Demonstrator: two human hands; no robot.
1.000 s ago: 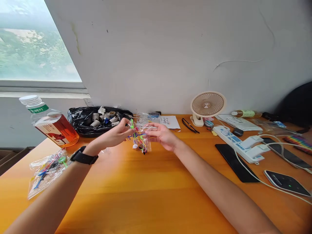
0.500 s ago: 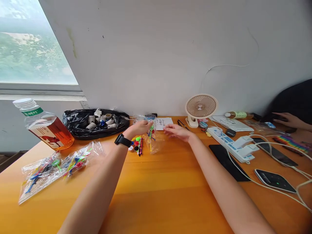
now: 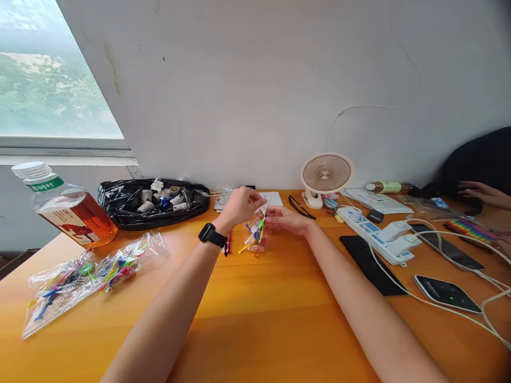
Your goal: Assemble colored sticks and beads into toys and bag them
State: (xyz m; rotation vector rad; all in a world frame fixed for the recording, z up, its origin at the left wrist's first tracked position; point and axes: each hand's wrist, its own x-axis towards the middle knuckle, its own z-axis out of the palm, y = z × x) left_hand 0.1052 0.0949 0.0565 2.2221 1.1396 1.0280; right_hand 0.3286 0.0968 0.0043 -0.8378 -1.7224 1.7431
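My left hand [image 3: 240,206], with a black watch [image 3: 211,234] on its wrist, pinches the top of a small clear plastic bag [image 3: 257,232]. Inside the bag are colourful plastic pieces in green, blue, yellow and red. From the other side, my right hand [image 3: 288,219] has its fingers closed at the bag's upper right edge; its fingertips are partly hidden. The bag hangs just over the tabletop. Several thin coloured sticks [image 3: 227,243] lie below my left wrist, mostly covered by it.
Two filled clear bags [image 3: 59,287] lie at the left, near a large tea bottle [image 3: 75,213]. A black plastic bag [image 3: 120,205] of cardboard rolls stands by the wall. To the right are a fan [image 3: 326,175], a power strip [image 3: 371,234], cables and another person's hand [image 3: 485,194].
My left hand has moved slightly right, and my right hand has closed in on the bag. The bag has been raised and drawn right, between both hands.
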